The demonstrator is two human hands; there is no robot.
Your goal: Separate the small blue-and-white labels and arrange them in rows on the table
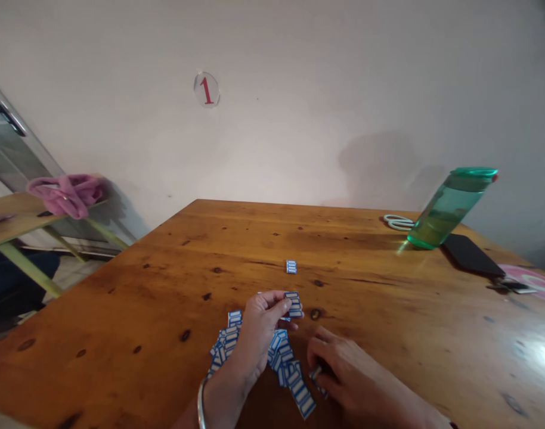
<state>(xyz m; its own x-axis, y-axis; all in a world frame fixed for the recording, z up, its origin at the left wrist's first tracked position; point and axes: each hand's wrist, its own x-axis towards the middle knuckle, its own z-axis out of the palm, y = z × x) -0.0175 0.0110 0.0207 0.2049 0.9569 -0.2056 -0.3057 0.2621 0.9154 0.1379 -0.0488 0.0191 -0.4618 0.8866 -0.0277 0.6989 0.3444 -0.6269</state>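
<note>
My left hand (268, 316) pinches a small blue-and-white label sheet (293, 305) between thumb and fingers, above the table. Under and around that wrist lies a loose pile of similar label sheets (279, 351), part of it hidden by my forearm. Another bunch of sheets (228, 336) shows on the left side of the wrist. My right hand (337, 363) is low over the table, fingers curled and closed on one more blue-edged label sheet (318, 384), mostly covered by the fingers. Farther out, a single label sheet (291, 267) lies flat on its own.
The wooden table (156, 286) reaches back to a pale wall. At the right stand a green water bottle (451, 208), a black phone (471, 255), a white coiled cable (398, 223), keys (509, 286) and a pink disc (541, 283). A pink cloth (69, 193) lies on a side table.
</note>
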